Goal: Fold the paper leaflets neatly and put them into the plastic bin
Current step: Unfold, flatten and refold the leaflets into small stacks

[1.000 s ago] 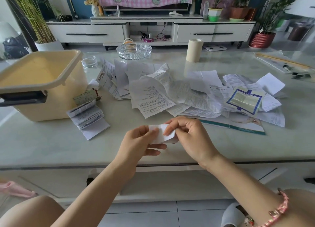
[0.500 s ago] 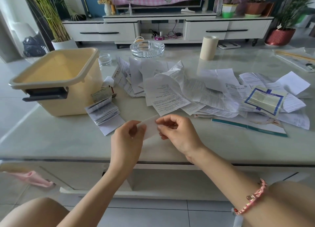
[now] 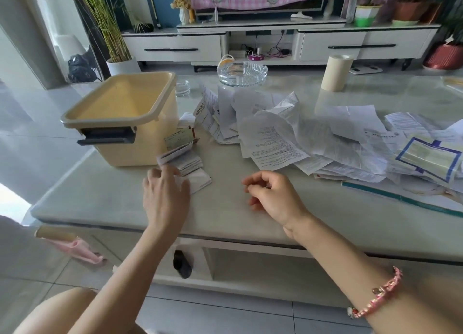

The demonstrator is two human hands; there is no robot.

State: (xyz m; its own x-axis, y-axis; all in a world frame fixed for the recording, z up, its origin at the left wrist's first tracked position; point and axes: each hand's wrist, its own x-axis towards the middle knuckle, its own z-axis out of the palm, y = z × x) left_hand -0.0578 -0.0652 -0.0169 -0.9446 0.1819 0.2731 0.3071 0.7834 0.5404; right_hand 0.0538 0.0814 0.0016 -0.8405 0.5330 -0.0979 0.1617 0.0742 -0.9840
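Partly behind blurred left hand [image 3: 165, 196], folded leaflet stack [image 3: 188, 159]; grip unclear.

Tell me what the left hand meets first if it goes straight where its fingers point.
The left hand would likely meet the folded leaflet stack first; the plastic bin stands beyond.

table [image 3: 250, 221] | bin [image 3: 140, 148] L | leaflets [image 3: 275, 143] ctr-R | ashtray [image 3: 242, 74], roll [image 3: 337, 73] far edge
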